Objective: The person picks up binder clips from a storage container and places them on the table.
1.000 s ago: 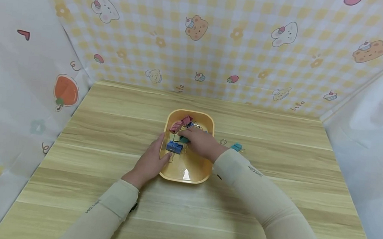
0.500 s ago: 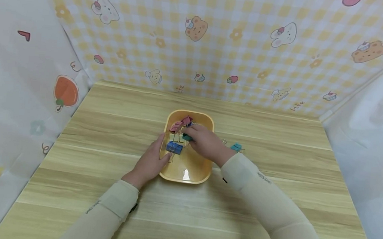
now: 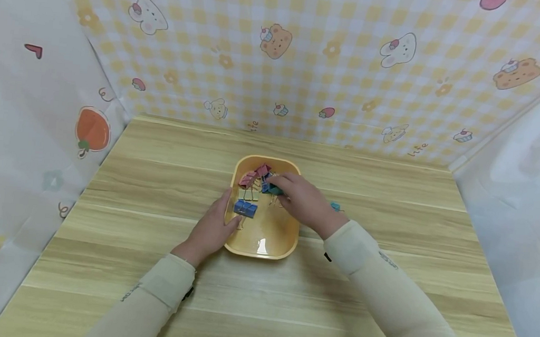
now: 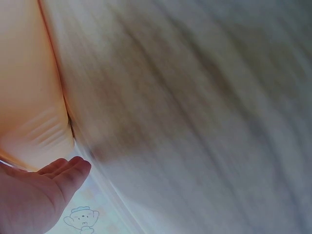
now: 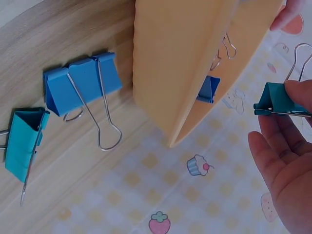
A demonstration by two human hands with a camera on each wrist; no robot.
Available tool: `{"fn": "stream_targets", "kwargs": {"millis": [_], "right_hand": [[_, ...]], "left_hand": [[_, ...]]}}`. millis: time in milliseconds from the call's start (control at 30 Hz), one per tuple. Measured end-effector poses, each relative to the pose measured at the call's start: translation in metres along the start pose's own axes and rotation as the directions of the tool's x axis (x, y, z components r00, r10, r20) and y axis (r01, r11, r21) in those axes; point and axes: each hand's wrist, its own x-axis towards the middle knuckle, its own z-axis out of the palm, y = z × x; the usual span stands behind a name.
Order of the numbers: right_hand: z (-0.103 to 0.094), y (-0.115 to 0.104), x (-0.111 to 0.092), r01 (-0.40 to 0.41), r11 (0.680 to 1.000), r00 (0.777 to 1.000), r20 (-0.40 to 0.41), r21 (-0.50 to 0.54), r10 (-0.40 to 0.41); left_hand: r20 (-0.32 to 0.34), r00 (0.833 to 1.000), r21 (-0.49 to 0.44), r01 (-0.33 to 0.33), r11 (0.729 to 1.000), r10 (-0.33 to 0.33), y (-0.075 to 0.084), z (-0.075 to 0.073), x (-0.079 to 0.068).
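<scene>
My left hand (image 3: 210,230) holds the left wall of a yellow plastic tray (image 3: 263,255), thumb over the rim, fingers along the outside. In the left wrist view, those fingers (image 4: 73,170) lie nearly straight by the tray wall. Between thumb and fingertips, my right hand (image 3: 307,200) pinches a teal binder clip (image 5: 276,95) over the tray's right part, its wire handles showing. Inside the tray lie pink binder clips (image 3: 248,179), a blue binder clip (image 3: 245,208) and a pale yellow binder clip (image 3: 249,195). Another, darker blue clip (image 3: 265,185) is partly hidden by the right hand.
On the wooden table (image 3: 385,273), right of the tray, lie a blue binder clip (image 5: 83,83) and a teal binder clip (image 5: 24,144); the right hand partly hides them from the head camera. A yellow checked cloth (image 3: 307,60) hangs behind, white sheets at both sides.
The right hand has drawn back to the right with the teal clip, away from the other clips, uncovering the darker blue one. The left hand and tray stay put.
</scene>
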Motion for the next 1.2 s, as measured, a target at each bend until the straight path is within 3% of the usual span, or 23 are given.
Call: {"fn": "stream_targets", "kwargs": {"millis": [900, 1200], "right_hand": [[-0.017, 0.032, -0.037, -0.114, 0.993, 0.988, -0.103, 0.013, 0.114], [-0.022, 0.048, -0.051, -0.205, 0.979, 0.976, -0.071, 0.014, 0.205]], "left_hand": [[0.002, 1.0, -0.007, 0.003, 1.0, -0.003, -0.001, 0.0, 0.002], [0.003, 1.0, -0.004, -0.007, 1.0, 0.007, -0.003, 0.001, 0.003]]}}
